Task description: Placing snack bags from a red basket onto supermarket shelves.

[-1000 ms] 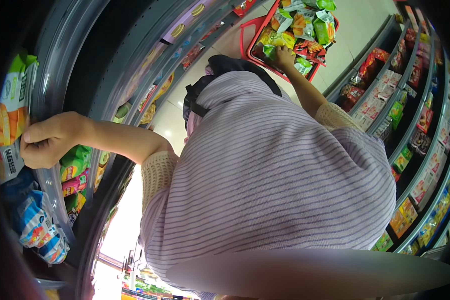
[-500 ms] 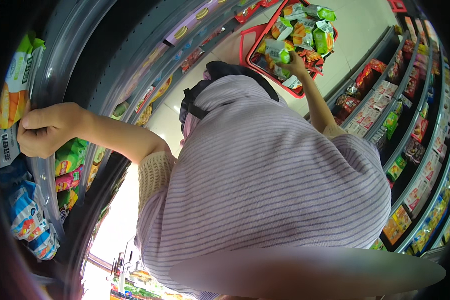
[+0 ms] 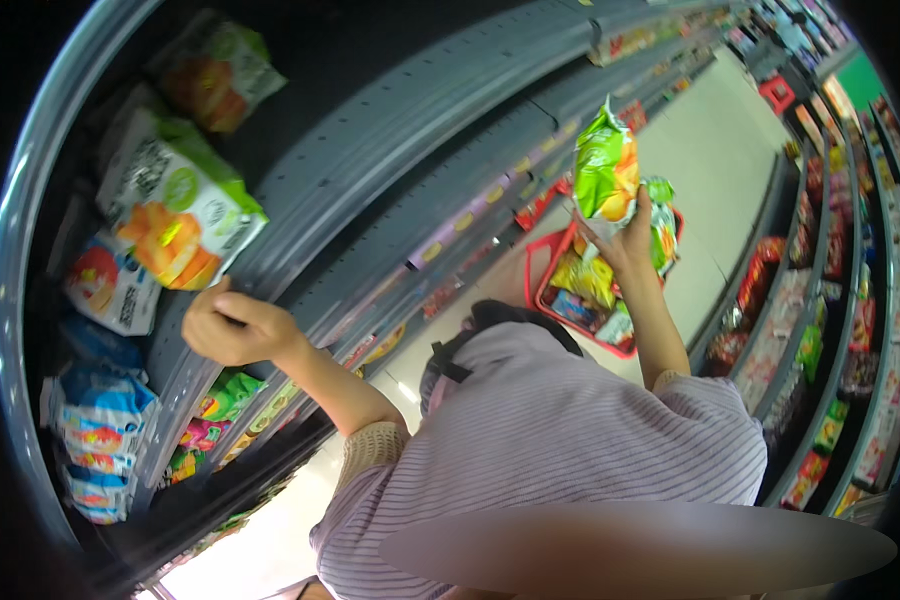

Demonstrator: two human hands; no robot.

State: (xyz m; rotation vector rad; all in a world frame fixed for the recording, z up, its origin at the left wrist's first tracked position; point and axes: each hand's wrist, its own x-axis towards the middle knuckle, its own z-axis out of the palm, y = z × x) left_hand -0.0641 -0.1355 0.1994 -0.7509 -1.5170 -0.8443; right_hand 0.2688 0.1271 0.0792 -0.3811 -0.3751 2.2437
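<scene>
A green snack bag (image 3: 604,172) with orange and yellow print stands upright in the air, gripped at its lower edge, above a red basket (image 3: 553,268). The basket sits on the floor, filled with more green and yellow packets.

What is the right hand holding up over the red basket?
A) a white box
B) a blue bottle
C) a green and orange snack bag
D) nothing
C: the right hand grips a green and orange snack bag raised above the red basket.
</scene>
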